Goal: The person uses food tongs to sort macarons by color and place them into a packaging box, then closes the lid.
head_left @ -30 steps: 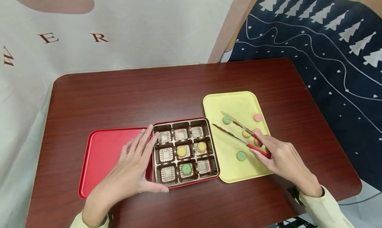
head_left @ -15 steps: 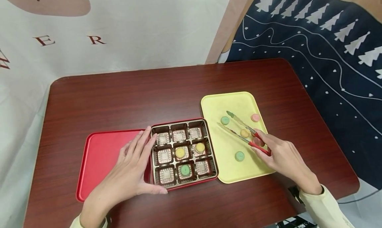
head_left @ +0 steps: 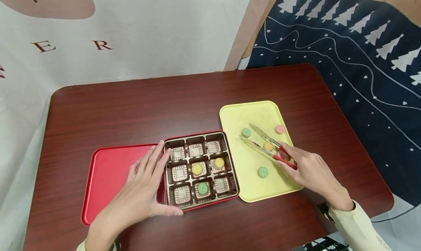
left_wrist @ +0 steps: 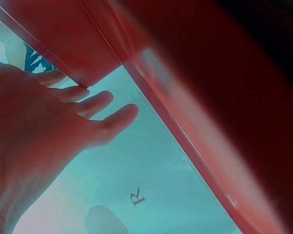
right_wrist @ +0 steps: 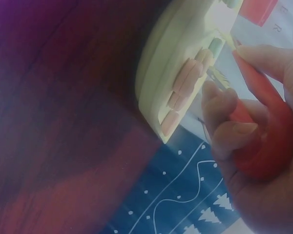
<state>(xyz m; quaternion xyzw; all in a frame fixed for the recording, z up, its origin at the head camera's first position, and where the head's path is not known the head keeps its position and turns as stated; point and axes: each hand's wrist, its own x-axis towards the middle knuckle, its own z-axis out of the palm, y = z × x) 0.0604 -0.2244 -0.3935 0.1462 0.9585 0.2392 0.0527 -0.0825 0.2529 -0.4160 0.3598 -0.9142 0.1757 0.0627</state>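
My left hand [head_left: 139, 187] lies along the left side of a red box [head_left: 235, 197], fingers straight and thumb at its front edge. A dark, divided insert [head_left: 187, 178] fills the box. Yellow macarons sit in its centre [head_left: 197, 169] and middle-right [head_left: 218, 163] compartments, a green macaron [head_left: 203, 188] in the front-middle one. My right hand [head_left: 309, 168] grips red-handled tongs [head_left: 268, 153], their arms apart over a yellow tray [head_left: 250, 187]. The tong tips appear on either side of the far green macaron [head_left: 246, 132]. In the right wrist view, my fingers curl round the red handle [right_wrist: 256, 83].
Also on the yellow tray are a pink macaron [head_left: 279, 129], a yellow macaron [head_left: 268, 146], a near green macaron [head_left: 262, 172] and a brownish-pink macaron [head_left: 283, 155] partly behind the tongs. A red lid-like tray [head_left: 110, 176] lies left of the box, under my left forearm.
The tongs have shifted slightly rightward relative to the far green macaron, so their tips now flank it in view. My left hand keeps its place on the box. The head view has shifted slightly.
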